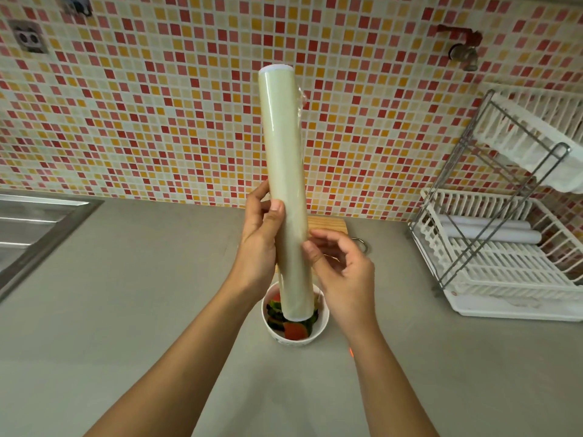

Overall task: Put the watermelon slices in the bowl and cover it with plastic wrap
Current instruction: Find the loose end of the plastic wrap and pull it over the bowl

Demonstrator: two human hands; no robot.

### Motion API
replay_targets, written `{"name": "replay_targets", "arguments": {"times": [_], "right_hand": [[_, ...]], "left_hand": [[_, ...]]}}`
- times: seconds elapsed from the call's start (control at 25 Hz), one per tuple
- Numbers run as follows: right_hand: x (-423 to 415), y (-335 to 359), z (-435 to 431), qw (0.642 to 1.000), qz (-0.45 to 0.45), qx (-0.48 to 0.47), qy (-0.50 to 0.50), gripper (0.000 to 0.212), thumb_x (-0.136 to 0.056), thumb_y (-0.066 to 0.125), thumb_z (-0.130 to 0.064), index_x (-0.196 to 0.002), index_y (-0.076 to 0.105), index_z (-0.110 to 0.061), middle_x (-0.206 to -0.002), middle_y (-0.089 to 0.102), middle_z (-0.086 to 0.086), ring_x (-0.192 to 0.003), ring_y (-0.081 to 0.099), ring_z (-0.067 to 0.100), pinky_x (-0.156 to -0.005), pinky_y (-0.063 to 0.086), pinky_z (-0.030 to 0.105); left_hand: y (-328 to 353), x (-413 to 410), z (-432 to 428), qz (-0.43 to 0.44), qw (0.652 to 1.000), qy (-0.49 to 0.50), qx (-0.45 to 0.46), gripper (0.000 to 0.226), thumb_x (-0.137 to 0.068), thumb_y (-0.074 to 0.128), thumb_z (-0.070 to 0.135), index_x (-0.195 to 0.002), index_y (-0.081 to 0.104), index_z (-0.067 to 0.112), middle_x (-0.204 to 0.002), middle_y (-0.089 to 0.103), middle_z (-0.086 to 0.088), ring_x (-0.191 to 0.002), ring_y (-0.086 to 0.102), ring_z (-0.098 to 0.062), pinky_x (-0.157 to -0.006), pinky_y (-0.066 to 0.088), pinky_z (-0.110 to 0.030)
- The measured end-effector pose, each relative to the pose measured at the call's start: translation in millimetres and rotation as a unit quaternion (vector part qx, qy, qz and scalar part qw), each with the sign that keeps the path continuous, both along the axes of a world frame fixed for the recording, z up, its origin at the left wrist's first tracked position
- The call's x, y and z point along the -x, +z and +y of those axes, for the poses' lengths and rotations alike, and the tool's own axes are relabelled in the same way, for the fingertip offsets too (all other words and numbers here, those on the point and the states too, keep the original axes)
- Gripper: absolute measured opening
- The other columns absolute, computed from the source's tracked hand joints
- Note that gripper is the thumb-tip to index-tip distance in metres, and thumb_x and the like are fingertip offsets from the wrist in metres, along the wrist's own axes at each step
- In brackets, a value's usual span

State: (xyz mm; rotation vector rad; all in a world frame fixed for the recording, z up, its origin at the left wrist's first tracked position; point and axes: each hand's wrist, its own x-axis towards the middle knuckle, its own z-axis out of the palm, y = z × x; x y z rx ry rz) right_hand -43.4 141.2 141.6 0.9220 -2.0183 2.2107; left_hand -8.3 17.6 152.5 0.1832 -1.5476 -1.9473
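The left hand (258, 238) grips the plastic wrap roll (284, 146), which stands nearly upright, its lower end directly above the white bowl (325, 316) of watermelon slices (295, 331). The right hand (344, 272), fingers loosely spread, touches its thumb tip to the roll's right side.

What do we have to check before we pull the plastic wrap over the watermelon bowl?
1. All the watermelon slices seen are in the bowl: ok.
2. The left hand grips the plastic wrap roll: ok, fingers curled round it.
3. The right hand has the film's loose edge: cannot tell; its thumb touches the roll's side.
4. The roll is over the bowl: ok, held upright above it.
5. The bowl is covered: not ok, no film across it.
6. The cutting board is free of slices: cannot tell, mostly hidden.
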Motion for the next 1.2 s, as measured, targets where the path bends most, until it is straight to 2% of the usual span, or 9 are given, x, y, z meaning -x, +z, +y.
{"name": "replay_targets", "arguments": {"times": [0.16, 0.32, 0.36, 0.52, 0.68, 0.8, 0.96, 1.04, 1.2], "right_hand": [[8, -2, 3, 0.997, 0.055, -0.048, -0.04, 0.013, -0.083, 0.069, -0.02, -0.082, 0.069, -0.033, -0.079, 0.07, -0.018, -0.078, 0.066, 0.004, -0.071, 0.049, 0.013], [13, -12, 3, 0.992, -0.113, -0.023, -0.049, 0.009, -0.089, 0.06, -0.023, -0.081, 0.063, -0.027, -0.08, 0.065, -0.014, -0.08, 0.059, 0.006, -0.08, 0.049, 0.026], [13, -14, 3, 0.992, -0.113, -0.011, -0.046, 0.005, -0.088, 0.062, -0.025, -0.084, 0.063, -0.027, -0.081, 0.066, -0.014, -0.082, 0.06, 0.005, -0.079, 0.049, 0.026], [11, -2, 1, 0.999, -0.038, 0.003, -0.03, 0.031, -0.074, 0.069, -0.05, -0.1, 0.064, -0.033, -0.095, 0.07, -0.012, -0.092, 0.065, 0.005, -0.074, 0.052, 0.015], [23, 3, 3, 0.998, -0.017, -0.006, -0.056, 0.002, -0.081, 0.068, -0.033, -0.083, 0.069, -0.032, -0.083, 0.072, -0.009, -0.081, 0.067, 0.008, -0.073, 0.052, 0.019], [25, 1, 3, 0.995, -0.079, 0.007, -0.054, 0.003, -0.083, 0.068, -0.032, -0.086, 0.068, -0.032, -0.087, 0.07, -0.007, -0.088, 0.066, 0.012, -0.082, 0.055, 0.032], [26, 24, -4, 0.998, -0.043, 0.034, -0.023, 0.032, -0.073, 0.068, -0.05, -0.099, 0.064, -0.033, -0.094, 0.069, -0.017, -0.092, 0.065, 0.002, -0.074, 0.052, 0.017], [28, 36, -10, 0.999, -0.007, 0.027, -0.029, 0.028, -0.073, 0.071, -0.048, -0.095, 0.065, -0.032, -0.09, 0.071, -0.016, -0.087, 0.066, 0.002, -0.07, 0.051, 0.014], [31, 43, -15, 0.999, 0.004, 0.006, -0.053, 0.014, -0.076, 0.075, -0.03, -0.088, 0.069, -0.029, -0.089, 0.073, -0.007, -0.085, 0.07, 0.013, -0.076, 0.058, 0.033]], "left_hand": [[-1, -4, 2, -0.021, 0.999, 0.009, 0.026, 0.039, -0.086, 0.049, 0.043, -0.125, 0.045, 0.041, -0.115, 0.054, -0.002, -0.1, 0.059, -0.008, -0.085, 0.049, -0.029], [-2, -5, 9, -0.028, 0.998, 0.0, 0.048, 0.036, -0.086, 0.048, 0.045, -0.122, 0.043, 0.047, -0.107, 0.053, 0.009, -0.094, 0.059, 0.003, -0.075, 0.051, -0.016], [-3, -6, 11, -0.031, 0.998, -0.002, 0.05, 0.037, -0.087, 0.048, 0.044, -0.123, 0.042, 0.046, -0.109, 0.052, 0.007, -0.094, 0.059, 0.002, -0.075, 0.051, -0.017], [-5, -6, 15, -0.028, 0.999, -0.009, 0.039, 0.033, -0.094, 0.048, 0.036, -0.127, 0.043, 0.04, -0.115, 0.051, 0.002, -0.105, 0.057, -0.009, -0.089, 0.05, -0.03], [-9, -9, 17, -0.038, 0.998, -0.014, 0.053, 0.042, -0.088, 0.048, 0.041, -0.129, 0.042, 0.038, -0.121, 0.053, 0.004, -0.111, 0.055, -0.01, -0.093, 0.049, -0.031], [-12, -10, 17, -0.044, 0.998, -0.014, 0.045, 0.044, -0.089, 0.05, 0.042, -0.131, 0.041, 0.037, -0.117, 0.056, 0.011, -0.105, 0.057, 0.0, -0.087, 0.049, -0.025], [-16, -10, 17, -0.048, 0.998, -0.014, 0.043, 0.044, -0.092, 0.05, 0.039, -0.135, 0.039, 0.032, -0.12, 0.055, 0.01, -0.109, 0.056, -0.004, -0.091, 0.049, -0.029], [-16, -10, 17, -0.05, 0.998, -0.012, 0.049, 0.044, -0.093, 0.049, 0.039, -0.135, 0.039, 0.033, -0.121, 0.055, 0.008, -0.111, 0.055, -0.007, -0.092, 0.05, -0.03], [-14, -11, 17, -0.065, 0.994, 0.001, 0.088, 0.042, -0.096, 0.045, 0.041, -0.136, 0.034, 0.035, -0.121, 0.054, 0.012, -0.11, 0.055, -0.002, -0.086, 0.05, -0.026]]}}
